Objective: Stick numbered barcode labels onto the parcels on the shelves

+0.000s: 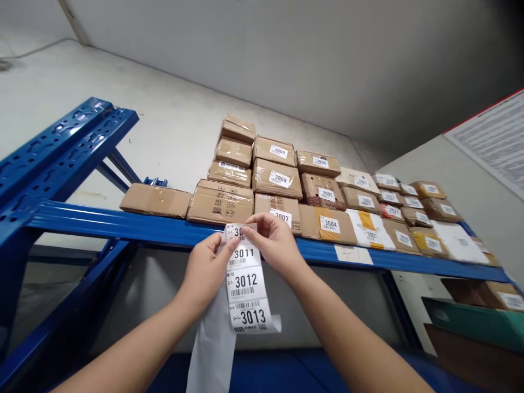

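A strip of printed number labels [246, 281] hangs down in front of the shelf, showing 3011, 3012 and 3013 below a partly covered top label. My left hand [208, 265] pinches the strip's upper left edge between thumb and fingers. On the top label, my right hand [276, 240] has its thumb and fingertips closed at the upper right corner, covering part of the number. Pale backing paper [213, 341] trails below my left hand. Just behind the hands stands a carton with printed characters [221, 202], with no number label visible on its front.
A blue metal shelf beam [123, 222] runs across, joined to a blue upright [61, 147] at left. Stacked parcels with number labels, such as the 3008 box [278, 179], fill the shelf rightward. A plain flat carton [155, 200] lies at left. A printed notice [495, 139] hangs at right.
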Tool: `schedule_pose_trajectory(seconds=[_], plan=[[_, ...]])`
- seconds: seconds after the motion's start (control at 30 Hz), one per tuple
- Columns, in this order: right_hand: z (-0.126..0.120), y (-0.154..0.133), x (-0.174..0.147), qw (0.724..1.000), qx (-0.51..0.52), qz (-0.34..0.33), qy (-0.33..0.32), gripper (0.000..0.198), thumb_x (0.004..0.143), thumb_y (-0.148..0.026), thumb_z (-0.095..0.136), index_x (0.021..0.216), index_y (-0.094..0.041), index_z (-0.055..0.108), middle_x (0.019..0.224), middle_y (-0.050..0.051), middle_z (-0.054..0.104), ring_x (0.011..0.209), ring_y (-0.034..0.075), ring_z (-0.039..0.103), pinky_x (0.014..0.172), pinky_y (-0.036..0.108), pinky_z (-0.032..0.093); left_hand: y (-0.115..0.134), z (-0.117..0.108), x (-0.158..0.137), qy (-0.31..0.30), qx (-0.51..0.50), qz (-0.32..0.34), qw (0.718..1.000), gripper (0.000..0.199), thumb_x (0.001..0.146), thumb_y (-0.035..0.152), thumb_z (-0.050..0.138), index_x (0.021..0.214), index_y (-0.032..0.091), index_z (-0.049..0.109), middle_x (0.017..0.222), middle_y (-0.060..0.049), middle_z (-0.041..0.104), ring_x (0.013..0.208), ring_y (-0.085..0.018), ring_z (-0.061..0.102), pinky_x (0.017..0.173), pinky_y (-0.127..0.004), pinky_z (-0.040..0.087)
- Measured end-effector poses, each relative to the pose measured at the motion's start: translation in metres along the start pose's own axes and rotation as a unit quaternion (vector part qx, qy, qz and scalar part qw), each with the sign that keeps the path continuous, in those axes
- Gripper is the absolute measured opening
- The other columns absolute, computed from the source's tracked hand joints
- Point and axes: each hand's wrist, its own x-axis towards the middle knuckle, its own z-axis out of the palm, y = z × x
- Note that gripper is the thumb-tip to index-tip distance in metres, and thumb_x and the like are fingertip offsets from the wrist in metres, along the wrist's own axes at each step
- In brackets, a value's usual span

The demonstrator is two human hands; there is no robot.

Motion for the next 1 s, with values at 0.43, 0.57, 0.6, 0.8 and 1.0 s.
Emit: schedule_pose_trajectory(seconds=[0.43,0.57,0.6,0.8,1.0], plan=[[0.017,-0.016,0.063,0.904,-0.403,-0.071,0.127,0.021,0.073,-0.024,0.068,0.094,-0.020,0.063,0.096,0.011,0.057,0.082,0.024,0.058,0.075,0.040,0.045,-0.004,-0.056,-0.023,-0.066,-0.021,-0.063,0.996,0.032,0.075,0.049,0.063,0.078,0.018,0.061,0.072,-0.002,0.063,0.071,-0.018,0.056,0.065,-0.026,0.041],[0.017,-0.026,0.045,0.940,-0.320,-0.070,0.099,0.033,0.070,-0.031,0.070,0.100,-0.020,0.060,0.095,0.009,0.058,0.078,0.021,0.058,0.069,0.037,0.047,0.005,-0.063,-0.015,-0.041,-0.011,-0.030,0.999,0.035,0.075,0.053,0.062,0.071,0.018,0.060,0.073,-0.002,0.062,0.072,-0.018,0.056,0.064,-0.026,0.042],[0.018,-0.028,0.039,0.969,-0.242,-0.046,0.015,0.028,0.073,-0.037,0.067,0.094,-0.020,0.061,0.086,0.006,0.060,0.074,0.019,0.058,0.064,0.033,0.047,0.007,-0.064,-0.013,-0.031,-0.007,-0.020,0.999,0.036,0.074,0.054,0.062,0.071,0.018,0.061,0.074,-0.003,0.062,0.073,-0.018,0.057,0.064,-0.026,0.043],[0.028,-0.029,0.009,0.981,0.082,0.095,-0.145,0.038,0.053,-0.045,0.079,0.075,-0.019,0.063,0.071,0.000,0.064,0.062,0.014,0.059,0.054,0.026,0.047,0.021,-0.053,-0.005,-0.043,-0.065,-0.029,0.997,0.034,0.069,0.049,0.068,0.082,0.018,0.068,0.076,-0.004,0.067,0.076,-0.020,0.060,0.064,-0.026,0.045],[0.039,-0.023,0.004,0.996,0.054,0.067,-0.016,0.023,0.061,-0.035,0.074,0.071,-0.018,0.063,0.063,0.000,0.061,0.057,0.013,0.054,0.054,0.027,0.044,0.020,-0.040,0.008,0.036,-0.002,-0.011,0.999,0.038,0.074,0.053,0.060,0.066,0.016,0.061,0.060,-0.001,0.059,0.056,-0.014,0.049,0.050,-0.022,0.034]])
